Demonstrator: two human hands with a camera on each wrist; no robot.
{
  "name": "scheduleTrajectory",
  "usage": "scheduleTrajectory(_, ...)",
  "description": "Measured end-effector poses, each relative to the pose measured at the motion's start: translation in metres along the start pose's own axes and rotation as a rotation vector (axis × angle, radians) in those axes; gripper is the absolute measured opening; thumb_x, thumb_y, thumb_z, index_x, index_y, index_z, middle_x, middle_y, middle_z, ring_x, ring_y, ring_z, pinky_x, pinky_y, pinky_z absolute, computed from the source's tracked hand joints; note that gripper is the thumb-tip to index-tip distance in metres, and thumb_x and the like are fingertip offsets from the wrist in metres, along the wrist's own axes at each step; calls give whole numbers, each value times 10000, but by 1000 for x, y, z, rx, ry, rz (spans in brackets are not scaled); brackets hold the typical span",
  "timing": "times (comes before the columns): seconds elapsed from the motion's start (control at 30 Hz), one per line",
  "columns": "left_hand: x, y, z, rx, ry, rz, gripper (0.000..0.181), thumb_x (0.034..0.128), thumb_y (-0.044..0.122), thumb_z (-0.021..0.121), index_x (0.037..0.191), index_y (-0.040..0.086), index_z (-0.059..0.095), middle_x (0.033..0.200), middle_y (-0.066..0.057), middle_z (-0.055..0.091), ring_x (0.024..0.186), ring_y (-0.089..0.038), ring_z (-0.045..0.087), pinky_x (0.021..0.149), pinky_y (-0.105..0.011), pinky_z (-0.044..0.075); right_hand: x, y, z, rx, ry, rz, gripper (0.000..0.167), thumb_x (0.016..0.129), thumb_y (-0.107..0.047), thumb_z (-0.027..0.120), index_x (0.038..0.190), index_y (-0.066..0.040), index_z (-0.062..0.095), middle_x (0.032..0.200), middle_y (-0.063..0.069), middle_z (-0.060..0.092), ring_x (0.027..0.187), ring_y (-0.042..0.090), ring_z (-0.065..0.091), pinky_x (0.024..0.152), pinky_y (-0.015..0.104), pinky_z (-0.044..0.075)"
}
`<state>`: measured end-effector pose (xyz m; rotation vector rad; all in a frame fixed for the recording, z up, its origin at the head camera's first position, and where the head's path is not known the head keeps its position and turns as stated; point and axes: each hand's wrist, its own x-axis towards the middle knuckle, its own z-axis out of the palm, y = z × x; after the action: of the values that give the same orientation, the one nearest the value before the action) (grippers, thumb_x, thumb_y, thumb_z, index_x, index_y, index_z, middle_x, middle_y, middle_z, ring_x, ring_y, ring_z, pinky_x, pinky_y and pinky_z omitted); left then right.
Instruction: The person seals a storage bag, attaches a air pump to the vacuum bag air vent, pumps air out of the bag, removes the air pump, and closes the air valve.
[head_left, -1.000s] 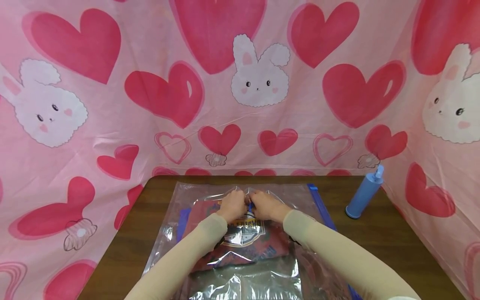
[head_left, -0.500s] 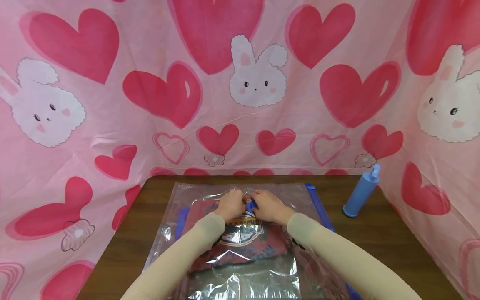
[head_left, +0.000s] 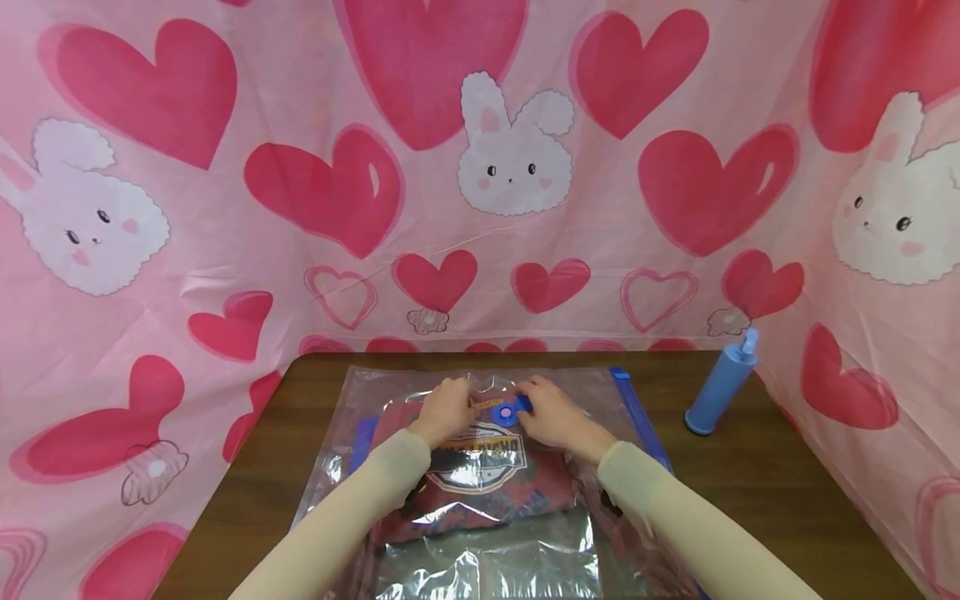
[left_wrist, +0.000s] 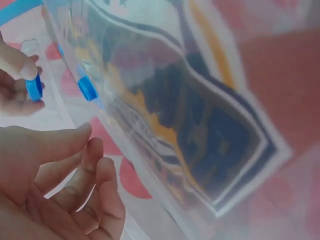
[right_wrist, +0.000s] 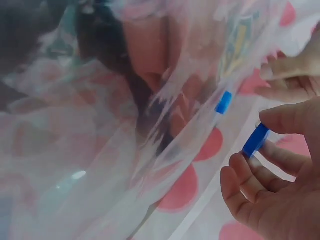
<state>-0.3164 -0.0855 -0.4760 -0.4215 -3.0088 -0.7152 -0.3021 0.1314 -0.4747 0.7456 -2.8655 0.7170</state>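
A clear plastic bag (head_left: 540, 550) lies on the table with a folded dark red printed cloth (head_left: 480, 508) inside. On its upper face sits a round blue valve (head_left: 505, 414) with a pinkish centre, between the two hands. My right hand (head_left: 553, 415) pinches a small blue cap (right_wrist: 256, 140) just right of the valve. My left hand (head_left: 446, 411) hovers at the valve's left; in the left wrist view its fingers (left_wrist: 70, 185) are loosely bent with nothing between them, beside the bag.
A light blue cylindrical pump (head_left: 722, 388) stands tilted in view at the table's right. A blue zip strip (head_left: 637, 412) runs along the bag's right edge. Behind the brown table (head_left: 255, 467) hangs a pink curtain (head_left: 510, 242) with hearts and rabbits.
The hands have moved apart from the middle of the bag. The blue cap is off the valve in my right hand, and the valve's round top has come into view.
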Motion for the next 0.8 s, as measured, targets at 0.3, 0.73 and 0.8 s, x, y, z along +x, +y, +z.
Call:
scheduleTrajectory(0.3,-17,-3,-11,-33,30,61,191,908,117,809,1092,74,832,916,-45,771,761,-189,674,693,-398,600,-33,14,-16,86,82,42,346,910,-25,774,1237,56,695,1103,146,638,1005,297,665,902,491,594)
scheduleTrajectory(0.73,-57,-1,-12,-40,43,129,60,879,127,791,825,152,781,676,100,613,587,-107,540,552,-316,494,-105,56,-46,80,245,97,268,839,34,796,1095,26,720,964,98,647,783,189,588,678,373,543)
scheduleTrajectory(0.8,-63,-1,-12,-20,47,136,111,874,149,800,780,182,751,673,110,594,587,-105,529,547,-319,487,-117,62,-48,66,239,129,281,832,25,804,1100,24,720,958,94,641,760,174,564,648,351,522)
